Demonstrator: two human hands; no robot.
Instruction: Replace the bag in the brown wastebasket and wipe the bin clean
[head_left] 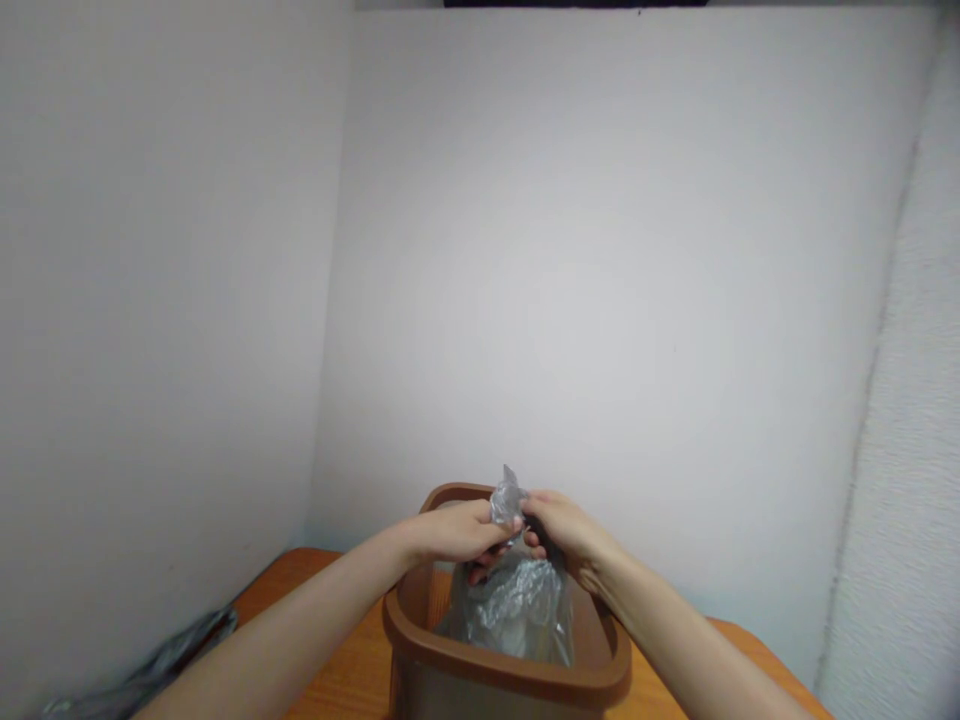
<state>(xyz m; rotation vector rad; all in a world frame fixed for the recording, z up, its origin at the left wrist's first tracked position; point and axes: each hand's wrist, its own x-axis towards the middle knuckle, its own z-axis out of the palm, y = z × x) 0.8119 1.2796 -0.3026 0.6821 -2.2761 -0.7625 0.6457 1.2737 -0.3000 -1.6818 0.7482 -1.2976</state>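
A brown plastic bin [592,690] stands on an orange wooden table [352,670] close in front of me. Inside it sits a clear plastic bag [517,605] with crumpled contents. My left hand [457,530] and my right hand [566,530] meet above the bin. Both pinch the gathered top of the bag, whose twisted tip pokes up between them at about the bin's far rim. The fingers of both hands are closed around the bag's neck.
White walls close in on the left, back and right, forming a corner behind the bin. A crumpled dark grey plastic sheet [165,655] lies at the table's left edge by the wall.
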